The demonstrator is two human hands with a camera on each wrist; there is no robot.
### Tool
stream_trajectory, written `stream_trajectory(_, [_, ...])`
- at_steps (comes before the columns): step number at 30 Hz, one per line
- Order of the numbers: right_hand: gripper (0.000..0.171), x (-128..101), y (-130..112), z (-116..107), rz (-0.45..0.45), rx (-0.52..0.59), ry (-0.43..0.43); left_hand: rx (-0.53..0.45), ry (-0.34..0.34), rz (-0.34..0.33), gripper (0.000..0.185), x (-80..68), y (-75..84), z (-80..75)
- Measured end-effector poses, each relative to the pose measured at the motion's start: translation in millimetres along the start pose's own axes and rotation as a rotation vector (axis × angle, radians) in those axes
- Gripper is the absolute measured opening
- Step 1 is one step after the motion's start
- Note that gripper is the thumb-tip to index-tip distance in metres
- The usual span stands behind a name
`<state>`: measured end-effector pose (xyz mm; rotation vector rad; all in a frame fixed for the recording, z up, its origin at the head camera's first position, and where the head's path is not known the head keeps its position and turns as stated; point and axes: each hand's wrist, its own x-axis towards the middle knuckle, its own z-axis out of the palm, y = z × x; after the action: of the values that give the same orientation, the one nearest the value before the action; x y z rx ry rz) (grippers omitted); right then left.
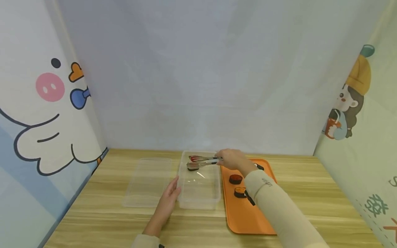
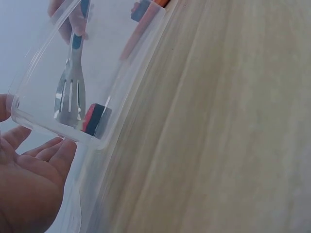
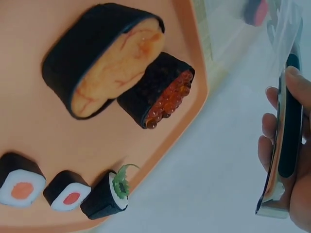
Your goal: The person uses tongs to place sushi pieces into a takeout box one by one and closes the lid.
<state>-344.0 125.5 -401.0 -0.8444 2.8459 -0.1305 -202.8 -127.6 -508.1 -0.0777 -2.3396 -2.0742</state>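
My right hand (image 1: 232,160) grips metal tongs (image 1: 203,164) with dark handle inlays. Their slotted ends reach into a clear plastic box (image 1: 198,203). By them in the box is a black-wrapped sushi piece (image 2: 96,119) with a red face; I cannot tell whether the tongs touch it. My left hand (image 1: 170,194) rests its fingers against the box's left wall. Right of the box lies an orange tray (image 1: 248,220). It carries an orange-topped sushi piece (image 3: 114,68), a roe-topped one (image 3: 167,99) and several small rolls (image 3: 68,190).
A clear flat lid (image 1: 147,182) lies left of the box on the wood-grain table (image 1: 102,220). A pale curtain (image 1: 198,86) hangs behind the table. Printed cloth panels (image 1: 341,155) stand along both sides.
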Motion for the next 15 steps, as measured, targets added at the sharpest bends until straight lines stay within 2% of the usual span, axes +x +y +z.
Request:
stream_trajectory(7, [0.045,-22,19,-15,0.007,0.021,0.031,-0.006,-0.003,-0.005,0.052,0.0,0.3,1.2])
stream_trajectory(15, [0.046,-62,60,-27,0.013,0.083,0.068,0.003,0.008,-0.002,0.052,0.9,-0.6,1.0])
